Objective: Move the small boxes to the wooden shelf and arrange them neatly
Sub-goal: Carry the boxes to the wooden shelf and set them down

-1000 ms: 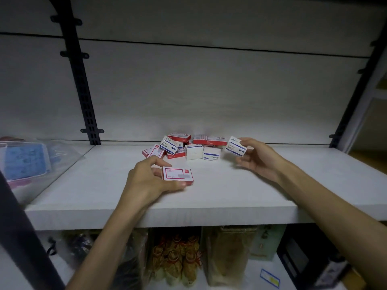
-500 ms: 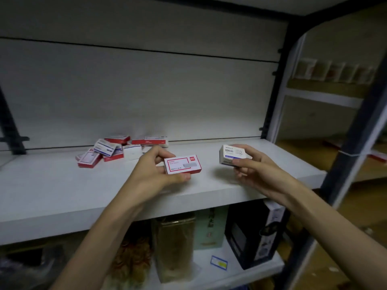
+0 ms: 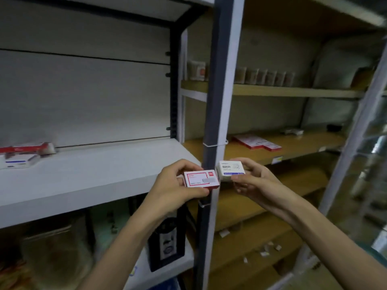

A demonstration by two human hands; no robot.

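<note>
My left hand (image 3: 173,187) grips a red-and-white small box (image 3: 201,178) in front of the dark upright post. Right beside it my right hand (image 3: 253,181) holds a white box with a blue stripe (image 3: 231,169). Both boxes hang in the air, almost touching, off the white shelf (image 3: 94,176). More small boxes (image 3: 23,155) lie at the far left of the white shelf. The wooden shelf (image 3: 297,147) is to the right behind the post, with several red-and-white boxes (image 3: 256,142) lying flat on it.
A dark upright post (image 3: 217,101) stands between the white shelf and the wooden shelving. A higher wooden shelf (image 3: 293,92) carries a row of small jars. A black box (image 3: 167,237) and bags sit under the white shelf. Another post (image 3: 356,132) rises at the right.
The view has swung right from the white shelf to the wooden shelving. Both hands have carried their boxes right and brought them close together in front of the post.
</note>
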